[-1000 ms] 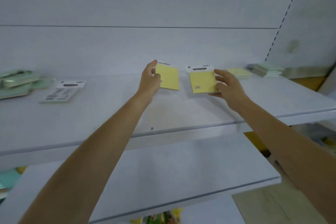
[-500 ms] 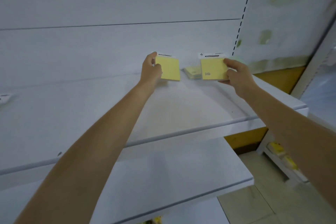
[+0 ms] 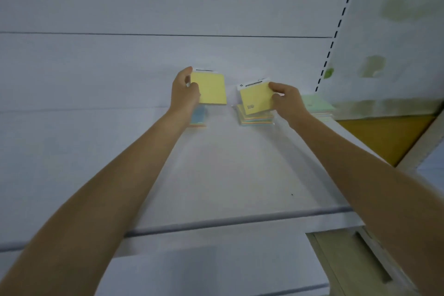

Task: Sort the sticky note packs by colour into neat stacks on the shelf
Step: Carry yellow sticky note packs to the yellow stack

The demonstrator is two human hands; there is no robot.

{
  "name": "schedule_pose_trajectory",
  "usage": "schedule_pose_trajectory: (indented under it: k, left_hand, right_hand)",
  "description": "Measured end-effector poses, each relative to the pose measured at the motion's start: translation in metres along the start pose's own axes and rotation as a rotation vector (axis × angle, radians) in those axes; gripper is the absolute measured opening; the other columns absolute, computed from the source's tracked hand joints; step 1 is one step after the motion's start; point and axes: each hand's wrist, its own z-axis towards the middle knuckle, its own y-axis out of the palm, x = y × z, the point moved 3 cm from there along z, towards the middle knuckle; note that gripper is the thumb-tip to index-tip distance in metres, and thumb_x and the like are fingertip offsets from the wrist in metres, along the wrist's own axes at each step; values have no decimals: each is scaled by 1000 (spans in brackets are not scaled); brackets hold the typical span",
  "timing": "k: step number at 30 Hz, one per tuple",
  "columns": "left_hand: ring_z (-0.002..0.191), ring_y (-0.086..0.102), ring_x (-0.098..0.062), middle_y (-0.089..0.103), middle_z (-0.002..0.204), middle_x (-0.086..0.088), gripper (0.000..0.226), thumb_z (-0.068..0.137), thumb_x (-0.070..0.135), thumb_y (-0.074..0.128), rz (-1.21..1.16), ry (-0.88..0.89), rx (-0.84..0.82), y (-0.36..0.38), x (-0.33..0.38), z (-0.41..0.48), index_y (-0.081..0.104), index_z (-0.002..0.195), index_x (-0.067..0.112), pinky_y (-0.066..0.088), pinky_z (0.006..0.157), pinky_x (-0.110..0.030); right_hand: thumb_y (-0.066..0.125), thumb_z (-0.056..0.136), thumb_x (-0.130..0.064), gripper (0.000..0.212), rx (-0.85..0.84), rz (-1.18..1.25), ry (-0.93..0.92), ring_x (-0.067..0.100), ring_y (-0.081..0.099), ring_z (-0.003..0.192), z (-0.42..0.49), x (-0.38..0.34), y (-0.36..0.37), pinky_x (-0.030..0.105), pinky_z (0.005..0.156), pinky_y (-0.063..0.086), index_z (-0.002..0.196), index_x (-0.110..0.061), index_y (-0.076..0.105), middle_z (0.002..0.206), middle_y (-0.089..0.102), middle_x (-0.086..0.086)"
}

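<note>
A flat, square yellow pack (image 3: 212, 89) with a white header strip is gripped along its left edge by the left hand (image 3: 184, 92), thumb in front and fingers curled behind, and is held upright just above the shelf (image 3: 228, 175). A second yellow pack (image 3: 256, 97), matte paper with a white printed header and small dark print near its lower left corner, is pinched at its right edge by the right hand (image 3: 287, 101) and is tilted slightly. Directly below that pack a low stack (image 3: 255, 119) of thin pastel sheets in green, orange and blue edges is seen lying on the shelf. A smaller blue pile (image 3: 199, 116) is partly hidden behind the left wrist. To the right, partly blocked by the right hand, a pale green stack (image 3: 317, 104) is seen resting near the back. The shelf is smooth, white and flat, with a rounded front lip; a white back panel (image 3: 144, 7) and a slotted upright (image 3: 336, 31) are seen behind
</note>
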Motion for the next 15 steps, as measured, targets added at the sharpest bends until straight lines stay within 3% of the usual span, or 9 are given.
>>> schedule_pose_trajectory:
  k: [2, 4, 8, 9, 12, 15]
  left_hand:
    - [72, 46, -1, 43, 117, -2, 53, 87, -4, 28, -9, -14, 33, 2, -2, 1, 40, 136, 13, 42, 59, -12]
    - [79, 48, -6, 43, 116, -2, 53, 87, -4, 28, 0, -16, 47, 6, -4, 0, 40, 136, 14, 43, 58, -10]
    - [91, 49, -14, 48, 123, -7, 54, 87, -5, 29, 16, -31, 60, 22, -7, -4, 41, 136, 12, 41, 45, -1]
    - [97, 50, -16, 49, 128, -10, 53, 86, -6, 29, 15, -29, 59, 27, -9, -5, 41, 136, 10, 41, 45, 0]
    - [107, 49, -18, 50, 128, -11, 53, 86, -7, 33, 38, -3, 23, 40, -13, -4, 42, 136, 7, 42, 49, 2]
    - [98, 47, -15, 48, 111, -5, 51, 85, -6, 36, 66, -14, -38, 54, -16, -4, 43, 134, 8, 46, 60, -10]
  right_hand:
    - [39, 91, -10, 44, -45, -65, -12, 20, 55, 109, 4, 4, 6, -5, 77, 36, 133, -16, 49, 134, 54, 3]
    - [38, 91, -5, 44, -44, -120, -57, 21, 55, 104, 3, 8, 13, 8, 67, 38, 134, -9, 47, 125, 57, 8]
    - [40, 87, -2, 27, -74, -304, -191, 42, 57, 100, 7, 20, 26, 38, 85, 41, 105, 2, 59, 105, 63, 31]
    - [39, 87, -2, 28, -97, -315, -187, 43, 56, 101, 7, 22, 27, 41, 90, 41, 106, 4, 59, 105, 62, 33]
    - [38, 89, -4, 38, -102, -290, -185, 41, 52, 112, 9, 25, 30, 40, 98, 38, 123, 3, 53, 118, 58, 31]
    - [38, 90, -2, 42, -68, -165, -171, 33, 46, 124, 9, 28, 25, 30, 104, 30, 131, -1, 47, 135, 49, 23]
